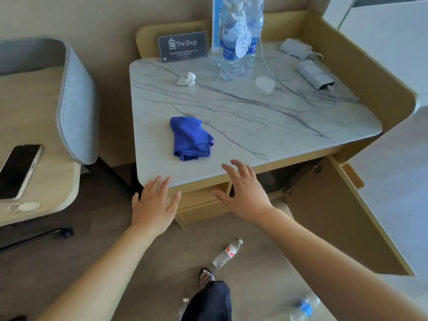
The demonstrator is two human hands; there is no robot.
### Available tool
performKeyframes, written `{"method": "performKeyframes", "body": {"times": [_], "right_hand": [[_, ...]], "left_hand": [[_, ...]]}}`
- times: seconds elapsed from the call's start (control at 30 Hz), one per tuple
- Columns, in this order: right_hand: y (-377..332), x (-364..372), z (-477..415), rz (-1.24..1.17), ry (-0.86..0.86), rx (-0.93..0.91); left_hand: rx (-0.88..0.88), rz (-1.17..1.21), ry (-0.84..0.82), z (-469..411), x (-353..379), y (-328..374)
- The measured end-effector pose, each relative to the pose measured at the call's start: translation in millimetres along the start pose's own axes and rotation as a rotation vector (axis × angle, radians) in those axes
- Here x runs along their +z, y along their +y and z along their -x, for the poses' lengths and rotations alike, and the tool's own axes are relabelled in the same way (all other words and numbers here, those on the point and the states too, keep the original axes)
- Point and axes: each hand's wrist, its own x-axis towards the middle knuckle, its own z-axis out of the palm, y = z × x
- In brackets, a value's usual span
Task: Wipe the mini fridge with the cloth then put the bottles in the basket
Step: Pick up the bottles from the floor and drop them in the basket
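Cloth (pixel 190 139) lies bunched lengthwise toward left hand (pixel 152 205), right hand (pixel 243 193), both spread empty.

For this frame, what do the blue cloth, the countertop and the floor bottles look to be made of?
Cloth: soft, matte fabric, likely microfibre; it lies crumpled in limp folds.
Countertop: marble or a marble-look slab, white with grey veins and a smooth, faintly glossy face; real stone or laminate cannot be told.
Bottles: thin clear plastic; the floor shows through them, and they carry printed labels.
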Motion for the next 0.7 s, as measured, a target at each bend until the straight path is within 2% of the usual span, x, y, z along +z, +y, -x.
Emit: {"method": "performKeyframes", "body": {"times": [0.23, 0.5, 0.7], "right_hand": [[48.5, -6.4, 139.3, -0.02, -0.013, 0.092], [107.7, -9.9, 339.2, -0.065, 0.048, 0.263], [139.3, -6.4, 463.6, -0.117, 0.093, 0.411]], "left_hand": [[0.191, 0.038, -0.002, 106.1, 34.9, 57.8], [0.401, 0.145, 0.02, 241.8, 83.9, 154.0], [0.451, 0.198, -0.016, 325.5, 123.0, 193.1]]}}
